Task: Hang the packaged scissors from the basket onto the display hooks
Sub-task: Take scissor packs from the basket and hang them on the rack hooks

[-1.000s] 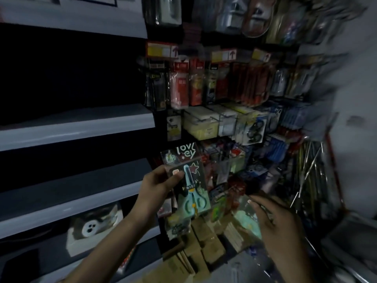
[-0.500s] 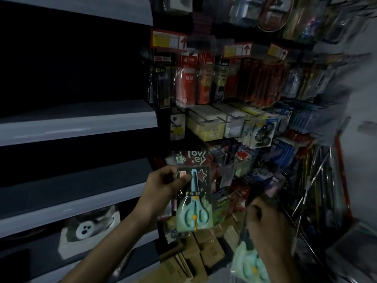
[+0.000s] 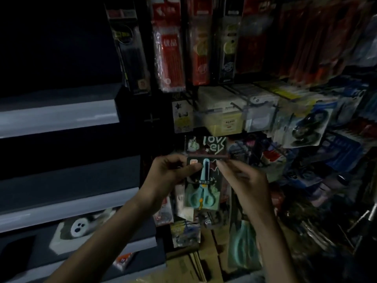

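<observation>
Packaged scissors (image 3: 204,180) upright before display rack (image 3: 255,111), pinched by left hand (image 3: 169,172) and right hand (image 3: 242,180) grips

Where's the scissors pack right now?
Centre of the head view: the scissors pack is pinched near its top between the left hand and right hand, just right of the grey shelves.

Your left hand (image 3: 171,174) and right hand (image 3: 244,180) pinch the packaged scissors (image 3: 204,186) at its upper edges, with the teal handles pointing down. Red pen packs (image 3: 169,48) hang far above. Grey shelves (image 3: 57,117) run along the left. A second teal pack (image 3: 242,244) shows under your right wrist.
</observation>
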Demonstrator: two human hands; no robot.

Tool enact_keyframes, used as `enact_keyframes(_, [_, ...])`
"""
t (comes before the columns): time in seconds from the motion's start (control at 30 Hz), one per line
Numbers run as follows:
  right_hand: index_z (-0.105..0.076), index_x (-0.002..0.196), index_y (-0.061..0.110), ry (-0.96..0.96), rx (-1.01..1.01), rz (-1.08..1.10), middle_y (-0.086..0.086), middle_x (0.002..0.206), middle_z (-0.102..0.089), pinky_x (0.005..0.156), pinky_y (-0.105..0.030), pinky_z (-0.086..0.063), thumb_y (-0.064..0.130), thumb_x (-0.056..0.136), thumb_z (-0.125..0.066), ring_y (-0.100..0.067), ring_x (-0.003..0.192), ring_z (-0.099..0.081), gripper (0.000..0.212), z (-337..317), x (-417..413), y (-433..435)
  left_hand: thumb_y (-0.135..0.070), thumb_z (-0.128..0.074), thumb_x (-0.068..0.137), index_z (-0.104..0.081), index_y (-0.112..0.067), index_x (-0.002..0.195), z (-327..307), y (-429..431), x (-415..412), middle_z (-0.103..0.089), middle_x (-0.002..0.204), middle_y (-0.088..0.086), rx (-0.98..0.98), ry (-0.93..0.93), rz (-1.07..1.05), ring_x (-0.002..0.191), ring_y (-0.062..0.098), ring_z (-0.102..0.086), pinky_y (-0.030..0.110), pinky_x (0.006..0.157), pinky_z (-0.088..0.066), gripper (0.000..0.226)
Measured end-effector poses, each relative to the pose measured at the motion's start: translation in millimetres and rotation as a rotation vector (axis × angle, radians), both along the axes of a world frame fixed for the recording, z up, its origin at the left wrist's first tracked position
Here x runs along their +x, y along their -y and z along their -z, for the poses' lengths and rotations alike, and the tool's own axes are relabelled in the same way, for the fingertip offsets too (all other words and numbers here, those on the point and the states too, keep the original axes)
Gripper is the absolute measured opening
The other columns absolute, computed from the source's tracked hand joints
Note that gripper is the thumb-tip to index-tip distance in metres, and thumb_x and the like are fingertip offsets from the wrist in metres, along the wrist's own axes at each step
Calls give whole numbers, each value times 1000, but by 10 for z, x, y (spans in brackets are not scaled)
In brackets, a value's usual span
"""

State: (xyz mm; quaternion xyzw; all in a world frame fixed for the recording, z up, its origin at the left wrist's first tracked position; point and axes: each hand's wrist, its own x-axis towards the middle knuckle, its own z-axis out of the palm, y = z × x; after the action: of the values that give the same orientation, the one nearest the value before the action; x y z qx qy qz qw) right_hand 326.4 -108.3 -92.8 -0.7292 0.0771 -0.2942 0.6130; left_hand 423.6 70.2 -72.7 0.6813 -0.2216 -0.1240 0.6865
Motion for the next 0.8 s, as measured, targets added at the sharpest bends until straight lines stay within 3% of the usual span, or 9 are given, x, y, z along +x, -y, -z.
enact_keyframes(0.1, [-80, 107, 14, 20, 89, -67, 4, 98, -80, 78, -18, -53, 21, 97, -70, -9, 97, -74, 16, 13, 174, 130, -20, -81, 82, -65, 20, 96, 75, 145, 73, -76, 99, 29, 20, -33, -48, 92, 34, -76, 42, 80, -60, 45])
enact_keyframes(0.23, [-78, 107, 12, 19, 169, -127, 5, 98, -80, 77, -13, -52, 18, 95, -70, -5, 95, -74, 15, 23, 322, 262, -10, -78, 87, -71, 15, 97, 112, 250, 132, -77, 101, 26, 78, -41, -112, 99, 43, -75, 44, 83, -61, 28])
enact_keyframes(0.33, [-78, 107, 14, 20, 172, -125, 5, 97, -80, 76, -13, -52, 21, 95, -70, -6, 94, -74, 16, 29, 422, 318, -11, -78, 89, -77, -1, 95, 49, 301, 182, -80, 98, 16, 124, 0, -115, 95, 32, -78, 40, 81, -62, 11])
enact_keyframes(0.43, [-79, 103, 17, 43, 199, -90, 7, 95, -80, 74, -12, -52, 17, 95, -71, -6, 92, -74, 11, 9, 499, 423, -30, -78, 83, -73, -14, 115, -170, 319, 181, -80, 104, 5, 128, 38, -157, 100, 22, -77, 38, 87, -63, 36])
enact_keyframes(0.5, [-78, 102, 19, 55, 162, -74, 10, 95, -79, 75, -13, -53, 17, 95, -71, -5, 93, -73, 10, 7, 514, 504, -29, -77, 84, -69, -14, 123, -334, 301, 200, -80, 106, 1, 78, 87, -240, 101, 18, -77, 35, 87, -64, 42])
enact_keyframes(0.63, [-78, 99, 23, 54, 178, -39, 12, 94, -79, 75, -13, -53, 19, 94, -73, -2, 91, -73, 8, 41, 548, 539, -17, -71, 98, -71, -9, 119, -545, 356, 215, -78, 102, 7, 83, 184, -270, 94, 11, -76, 20, 79, -58, 23])
enact_keyframes(0.7, [-77, 98, 24, 59, 229, -9, 14, 88, -78, 69, -12, -52, 19, 92, -75, 1, 83, -72, 8, 57, 566, 509, -23, -69, 99, -72, -8, 114, -550, 385, 178, -74, 105, 16, 129, 190, -241, 94, 17, -74, 27, 81, -59, 21])
enact_keyframes(0.8, [-76, 95, 24, 63, 242, 9, 17, 69, -71, 55, -11, -45, 18, 92, -76, 5, 62, -62, 7, 45, 591, 489, -36, -67, 97, -74, -9, 109, -560, 369, 98, -73, 107, 14, 145, 172, -173, 100, 23, -71, 44, 93, -58, 30])
